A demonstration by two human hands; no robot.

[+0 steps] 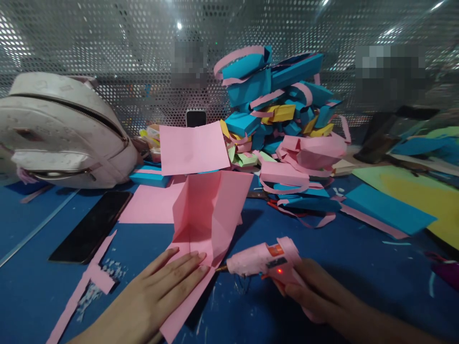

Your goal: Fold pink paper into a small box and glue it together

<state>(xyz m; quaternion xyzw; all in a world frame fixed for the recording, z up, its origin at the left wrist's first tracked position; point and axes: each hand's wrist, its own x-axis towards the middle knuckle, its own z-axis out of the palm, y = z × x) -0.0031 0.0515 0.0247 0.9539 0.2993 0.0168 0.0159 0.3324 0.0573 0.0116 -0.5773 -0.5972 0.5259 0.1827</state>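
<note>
A folded sheet of pink paper (pixel 201 205) stands partly upright in front of me, its far end shaped like a box and its near end lying as a flap. My left hand (pixel 172 277) lies on the near flap with fingers stretched out, pressing it down. My right hand (pixel 315 291) is wrapped around the handle of a pink glue gun (pixel 265 260) whose red light is lit. The gun's nozzle points left and meets the paper's right edge, close to my left fingertips. Whether glue is coming out cannot be made out.
A tall pile of blue, pink and yellow paper bags (pixel 287 105) rises at the back. A white backpack (pixel 68 134) and a black phone (pixel 89 227) are at left. Pink scraps (pixel 102 277), a blue paper piece (pixel 389 208) and green-yellow sheets (pixel 412 196) lie around on the blue table (pixel 344 258).
</note>
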